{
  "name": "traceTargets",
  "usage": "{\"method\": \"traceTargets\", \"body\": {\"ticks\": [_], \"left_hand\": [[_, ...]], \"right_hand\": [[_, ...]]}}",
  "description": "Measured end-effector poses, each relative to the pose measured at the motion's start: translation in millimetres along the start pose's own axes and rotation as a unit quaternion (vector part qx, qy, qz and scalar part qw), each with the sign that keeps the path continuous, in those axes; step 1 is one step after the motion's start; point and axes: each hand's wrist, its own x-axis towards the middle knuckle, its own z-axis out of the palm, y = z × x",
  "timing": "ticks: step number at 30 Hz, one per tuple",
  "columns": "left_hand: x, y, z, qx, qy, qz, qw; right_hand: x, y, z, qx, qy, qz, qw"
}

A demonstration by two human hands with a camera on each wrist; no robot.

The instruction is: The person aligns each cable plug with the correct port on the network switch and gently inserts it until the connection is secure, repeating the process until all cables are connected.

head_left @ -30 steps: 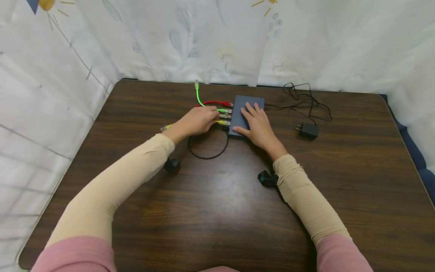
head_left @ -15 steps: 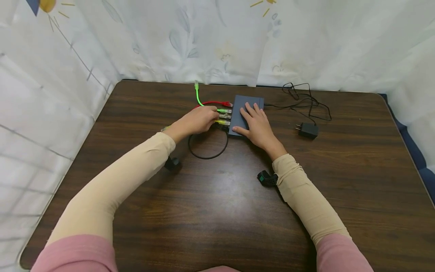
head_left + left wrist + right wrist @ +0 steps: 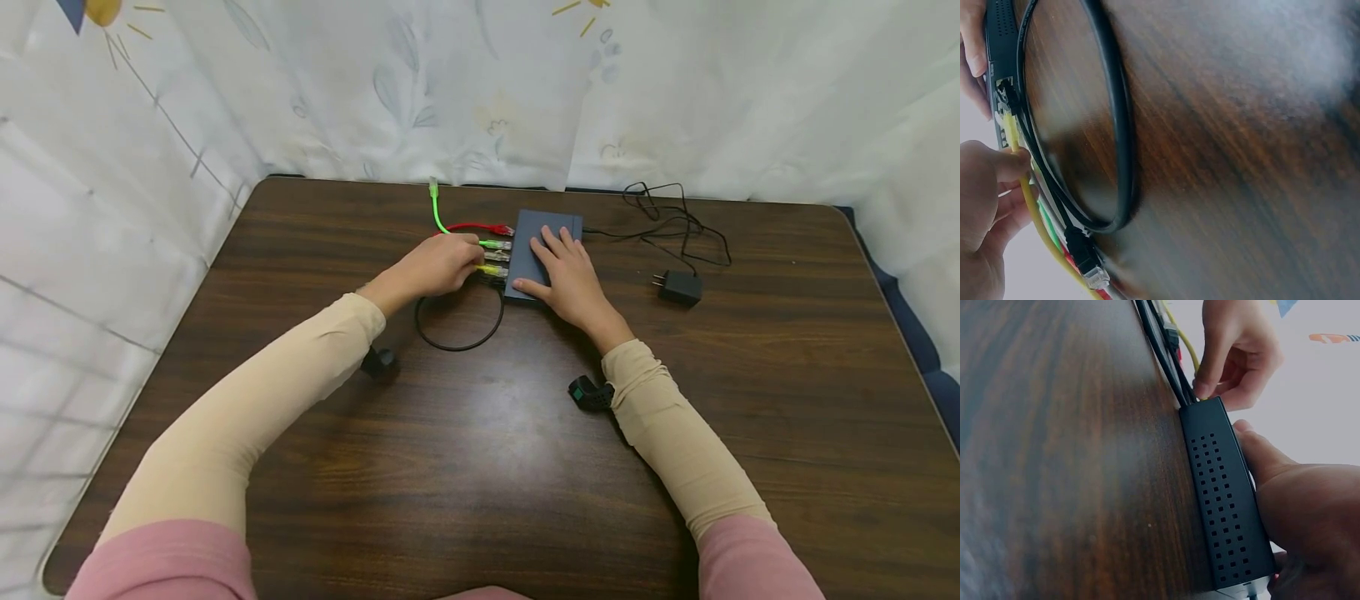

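While the brown wood-look table fills most of the view, the white cloth hangs right behind it; a flat, dark blue-grey box sits toward the table's far edge, about midway across; the right hand rests on top of it, fingers spread and relaxed, so the box is directly under that hand; the left hand is just off the box's left side, with thumb and fingers pinching the yellow cable right behind its plug; that plug is up at the box, though I can't tell whether it's fully seated; as for looks, the box is a plain slab with rows of little square holes on its near side, and plugs lined up along its left side; a black power brick lies over to the right, well apart from both hands, prongs pointing left, with a tangle of thin cord behind it; a black cable loops on the near side of the left hand; the red cable and bright green cable are just beyond that hand
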Motion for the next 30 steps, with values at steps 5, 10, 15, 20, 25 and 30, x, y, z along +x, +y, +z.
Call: {"method": "traceTargets", "body": {"ticks": [5,10,15,20,25,30], "left_hand": [[0.8,1.9,0.5,0.004,0.002,0.002,1.0],[2.9,2.6,1.7,0.012,0.002,0.017,0.9998],[3.1,4.4,1.1,0.018,0.004,0.021,0.9996],[0.3,4.4,1.2,0.007,-0.013,-0.007,0.9999],[-5.0,1.4,0.6,-0.001,-0.027,-0.037,0.999],[-14.2,-7.4,0.6,0.005,-0.021,-0.046,0.9987]], "right_hand": [[-0.6,0,-1,-0.001,0.002,-0.001,1.0],[-0.3,0,-2,-0.003,0.002,-0.003,1.0],[0.4,0,-2,-0.004,0.001,-0.004,1.0],[0.7,0,-1,-0.001,0.0,-0.004,1.0],[-0.2,0,-1,0.007,0.0,-0.003,1.0],[-0.2,1,-1,0.008,0.001,-0.004,1.0]]}}
